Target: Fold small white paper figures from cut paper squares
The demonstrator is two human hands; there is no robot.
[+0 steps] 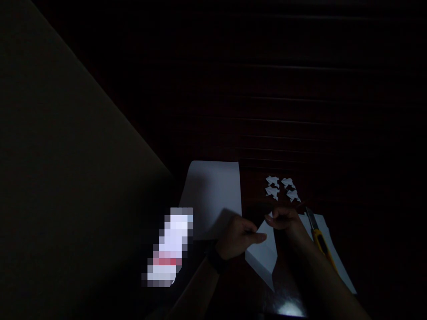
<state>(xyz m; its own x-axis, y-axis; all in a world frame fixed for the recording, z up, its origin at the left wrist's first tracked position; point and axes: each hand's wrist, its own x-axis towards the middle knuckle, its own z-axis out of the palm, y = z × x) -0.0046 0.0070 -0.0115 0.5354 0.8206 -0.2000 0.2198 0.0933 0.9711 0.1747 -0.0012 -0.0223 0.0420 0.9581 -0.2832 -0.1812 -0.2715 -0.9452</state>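
The scene is very dark. My left hand pinches a folded white paper at its left edge, fingers closed on it. My right hand grips the same paper at its upper tip, fingers curled. The paper lies on a dark wooden table just in front of me. A dark watch or band sits on my left wrist.
A flat white sheet lies behind my left hand. Several small folded paper figures sit in a cluster beyond my right hand. A yellow utility knife rests on another white sheet at the right. A blurred-out patch is at lower left.
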